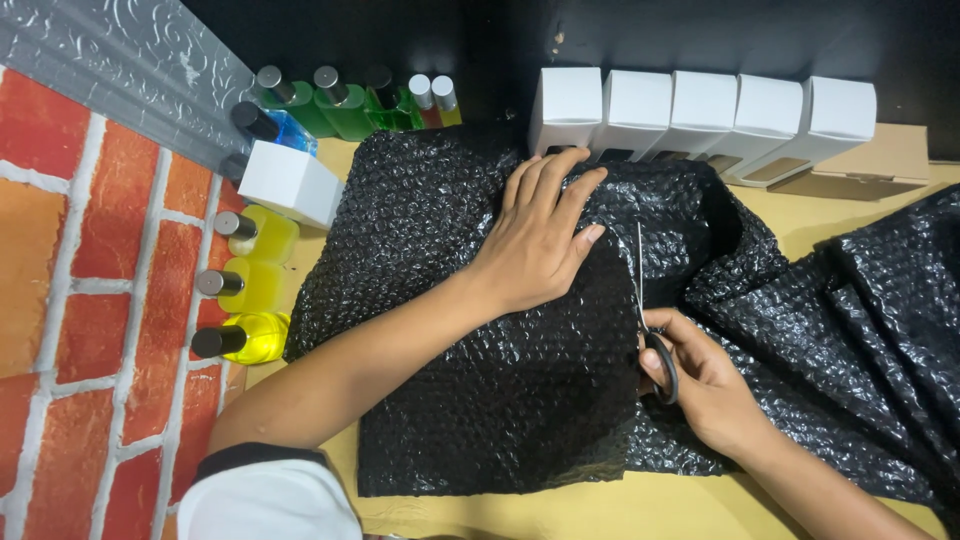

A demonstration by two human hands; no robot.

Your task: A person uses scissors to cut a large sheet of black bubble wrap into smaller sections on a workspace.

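Note:
A big sheet of black bubble wrap [450, 400] lies spread over a tan table [660, 505]. My left hand [540, 235] rests flat on the wrap, fingers spread, pressing it down near the far edge. My right hand [700, 375] grips black-handled scissors [645, 310] whose blades point away from me, along a cut line in the wrap just right of my left hand. More bubble wrap [860, 300] lies bunched in folds at the right.
Several white boxes [700, 110] line the back wall, with flat cardboard [880, 160] beside them. Green bottles [335, 105] stand at the back left, yellow bottles [255, 290] and one white box [290, 182] along the left. A brick-pattern surface [90, 300] borders the table's left.

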